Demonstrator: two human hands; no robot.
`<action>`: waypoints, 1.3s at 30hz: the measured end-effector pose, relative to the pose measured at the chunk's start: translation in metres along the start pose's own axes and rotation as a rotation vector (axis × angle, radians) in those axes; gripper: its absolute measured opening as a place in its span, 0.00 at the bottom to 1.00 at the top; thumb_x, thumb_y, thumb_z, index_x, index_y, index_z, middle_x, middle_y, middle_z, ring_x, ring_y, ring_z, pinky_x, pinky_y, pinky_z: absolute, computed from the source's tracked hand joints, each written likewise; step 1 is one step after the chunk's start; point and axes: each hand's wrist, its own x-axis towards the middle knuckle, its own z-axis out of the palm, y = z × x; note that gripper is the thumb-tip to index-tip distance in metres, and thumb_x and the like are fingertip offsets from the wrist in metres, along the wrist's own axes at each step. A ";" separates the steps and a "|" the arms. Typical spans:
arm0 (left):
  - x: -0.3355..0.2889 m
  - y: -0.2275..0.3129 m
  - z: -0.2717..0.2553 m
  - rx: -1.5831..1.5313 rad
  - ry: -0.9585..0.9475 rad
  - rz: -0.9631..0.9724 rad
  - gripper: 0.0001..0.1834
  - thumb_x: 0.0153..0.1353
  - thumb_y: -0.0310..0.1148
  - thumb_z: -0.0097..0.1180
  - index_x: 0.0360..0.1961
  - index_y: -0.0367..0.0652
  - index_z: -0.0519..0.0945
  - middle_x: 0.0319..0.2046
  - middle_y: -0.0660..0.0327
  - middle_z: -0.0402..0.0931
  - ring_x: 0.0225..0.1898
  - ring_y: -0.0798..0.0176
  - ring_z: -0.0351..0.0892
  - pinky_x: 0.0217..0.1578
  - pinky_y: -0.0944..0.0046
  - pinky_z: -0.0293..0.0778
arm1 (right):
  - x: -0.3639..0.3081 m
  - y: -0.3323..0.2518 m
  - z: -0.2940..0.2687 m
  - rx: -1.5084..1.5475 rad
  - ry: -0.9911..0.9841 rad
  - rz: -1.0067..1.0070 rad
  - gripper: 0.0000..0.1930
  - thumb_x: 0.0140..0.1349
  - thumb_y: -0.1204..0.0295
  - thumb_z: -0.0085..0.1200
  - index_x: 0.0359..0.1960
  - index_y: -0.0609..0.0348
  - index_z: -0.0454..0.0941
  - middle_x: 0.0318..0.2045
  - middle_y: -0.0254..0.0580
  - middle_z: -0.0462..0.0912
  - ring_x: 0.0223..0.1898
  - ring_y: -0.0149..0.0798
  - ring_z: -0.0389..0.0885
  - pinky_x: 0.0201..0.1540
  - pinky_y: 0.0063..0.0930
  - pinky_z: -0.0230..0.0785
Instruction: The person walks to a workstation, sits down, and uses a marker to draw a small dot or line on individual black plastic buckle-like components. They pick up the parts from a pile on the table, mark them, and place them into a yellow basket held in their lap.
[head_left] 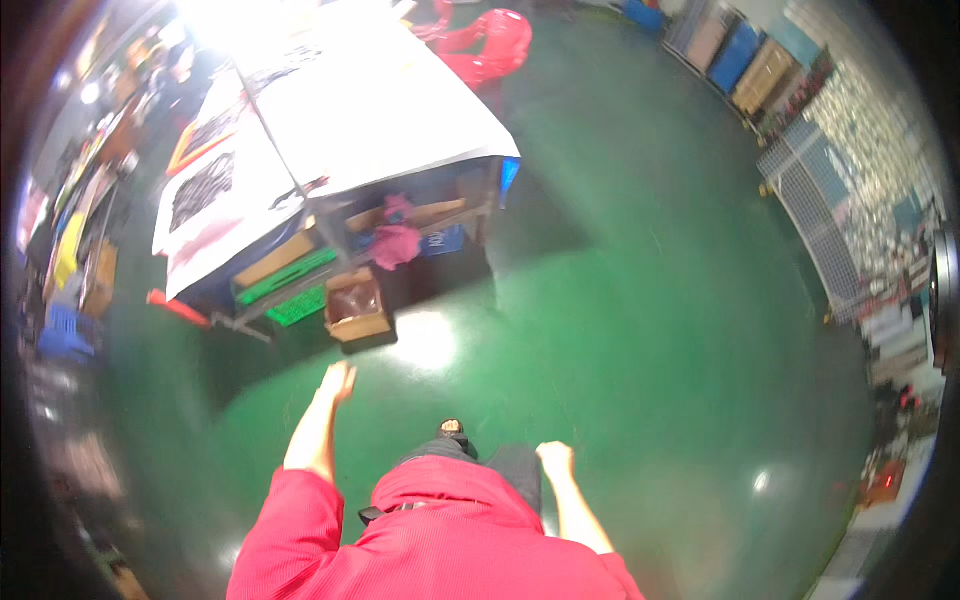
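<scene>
As left hand (338,382) nears, cardboard box (356,308) open-topped.

Table ahead-left, box on floor before it.
Cardboard box (356,308) sits under table (380,110) edge; left hand (338,382) just behind box, right hand (554,460) further right.

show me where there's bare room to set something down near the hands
The green floor lies bare right of the open cardboard box, out to the wire cage; also between left hand and right hand. Crowded: under the white-covered table, packed with green crates and pink cloth.
</scene>
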 end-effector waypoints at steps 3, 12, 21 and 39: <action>0.225 0.180 -0.156 0.275 0.590 0.861 0.13 0.55 0.38 0.48 0.31 0.36 0.74 0.26 0.46 0.74 0.32 0.44 0.73 0.34 0.51 0.69 | 0.098 -0.004 -0.068 0.587 -0.010 0.349 0.12 0.56 0.64 0.49 0.23 0.58 0.78 0.11 0.40 0.74 0.08 0.31 0.65 0.10 0.26 0.54; 0.280 0.545 -0.237 -0.631 0.015 0.616 0.26 0.63 0.45 0.39 0.16 0.37 0.75 0.14 0.51 0.72 0.20 0.52 0.74 0.27 0.59 0.69 | 0.366 0.086 -0.229 0.207 -0.307 0.600 0.07 0.57 0.73 0.48 0.31 0.64 0.75 0.19 0.46 0.80 0.14 0.35 0.77 0.13 0.25 0.67; 0.403 0.441 -0.190 -1.232 0.389 -0.532 0.13 0.58 0.38 0.50 0.21 0.42 0.76 0.13 0.72 0.63 0.17 0.76 0.60 0.19 0.74 0.54 | 0.691 -0.033 -0.370 0.301 -0.206 0.272 0.07 0.59 0.73 0.47 0.34 0.65 0.75 0.17 0.43 0.78 0.11 0.30 0.71 0.14 0.23 0.67; 0.849 0.526 -0.395 -0.604 0.417 0.238 0.14 0.57 0.35 0.49 0.44 0.42 0.74 0.39 0.52 0.74 0.43 0.49 0.73 0.45 0.56 0.69 | 1.156 -0.407 -0.368 -0.416 -0.679 -0.215 0.09 0.58 0.70 0.50 0.35 0.60 0.77 0.23 0.39 0.80 0.21 0.30 0.79 0.24 0.25 0.71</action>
